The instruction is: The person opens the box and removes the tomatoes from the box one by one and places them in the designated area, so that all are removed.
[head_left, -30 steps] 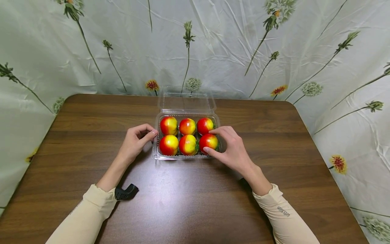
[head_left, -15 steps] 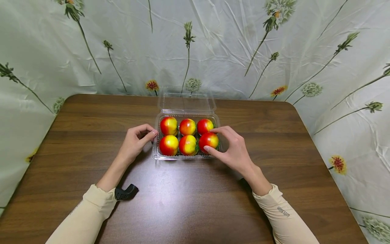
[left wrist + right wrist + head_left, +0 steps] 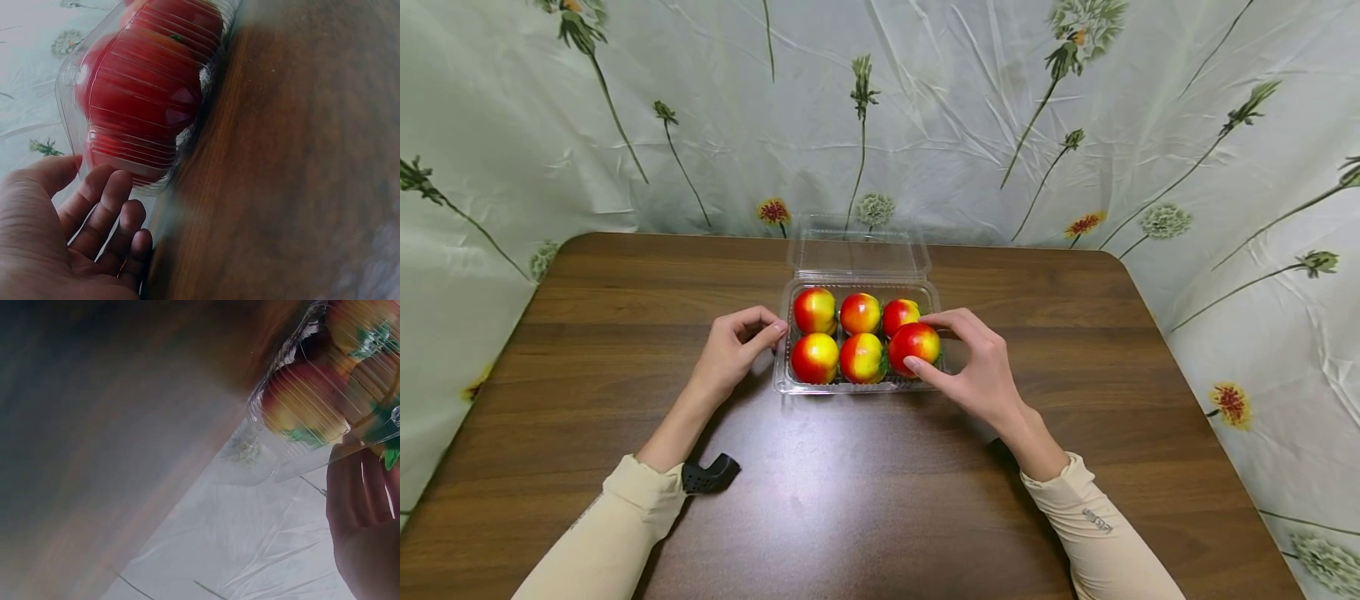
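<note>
Since a second ago we have raised the front-right peach [image 3: 914, 342] a little out of its pocket, so it now rides higher than its five neighbours and partly hides the one behind it; nothing else has shifted. Our right hand [image 3: 977, 367] pinches that red-and-yellow fruit, thumb on its near side and forefinger curled over the far side, which gives a grip from above without touching the other peaches packed close beside it. Our left hand [image 3: 733, 346] rests on the table against the left wall of the clear plastic clamshell box [image 3: 784, 377]; its fingers are loosely curled and hold nothing, the forefinger tip touching the box's left rim. We judge this is to keep the light box from sliding or lifting with the fruit. The left wrist view shows the same fingers [image 3: 106, 206] just beside the ribbed plastic wall with red fruit behind it. The box sits toward the far edge of the brown wooden table [image 3: 850, 500], about midway between its left and right edges, with its hinged lid [image 3: 861, 250] folded back toward the far edge so the tray stays open from above. The remaining peaches sit in two rows of three pockets. A small black object [image 3: 709, 475] lies on the table beside our left sleeve. A flower-printed cloth [image 3: 925, 108] hangs behind and around the table.
</note>
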`<state>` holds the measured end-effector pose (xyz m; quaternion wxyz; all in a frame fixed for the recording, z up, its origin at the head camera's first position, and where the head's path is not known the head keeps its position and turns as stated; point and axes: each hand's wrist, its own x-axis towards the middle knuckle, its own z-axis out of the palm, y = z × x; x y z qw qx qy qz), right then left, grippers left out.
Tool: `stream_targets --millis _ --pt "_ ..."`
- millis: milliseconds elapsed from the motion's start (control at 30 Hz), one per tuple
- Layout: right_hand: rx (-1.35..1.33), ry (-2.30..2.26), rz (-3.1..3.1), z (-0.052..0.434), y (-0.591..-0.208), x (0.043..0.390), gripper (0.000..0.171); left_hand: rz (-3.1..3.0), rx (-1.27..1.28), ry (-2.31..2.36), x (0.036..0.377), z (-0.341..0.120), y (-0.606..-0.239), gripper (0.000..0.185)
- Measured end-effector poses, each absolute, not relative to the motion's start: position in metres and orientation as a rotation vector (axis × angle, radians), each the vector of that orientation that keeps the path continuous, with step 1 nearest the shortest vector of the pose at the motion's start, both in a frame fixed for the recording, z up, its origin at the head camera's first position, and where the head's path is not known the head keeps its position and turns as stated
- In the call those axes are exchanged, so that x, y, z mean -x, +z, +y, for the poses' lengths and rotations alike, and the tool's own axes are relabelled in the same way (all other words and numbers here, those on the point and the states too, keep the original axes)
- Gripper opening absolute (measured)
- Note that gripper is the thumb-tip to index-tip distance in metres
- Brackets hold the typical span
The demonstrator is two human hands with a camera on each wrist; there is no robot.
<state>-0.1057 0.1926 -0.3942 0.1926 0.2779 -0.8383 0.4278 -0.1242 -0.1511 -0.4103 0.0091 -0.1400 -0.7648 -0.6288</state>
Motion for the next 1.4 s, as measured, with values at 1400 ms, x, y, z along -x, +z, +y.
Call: stream_targets --millis 1400 --pt "-0.5 1.217 -2.223 0.213 -0.358 0.11 0.039 -2.374 0.423 -1.972 0.137 -0.158 -0.439 0.017"
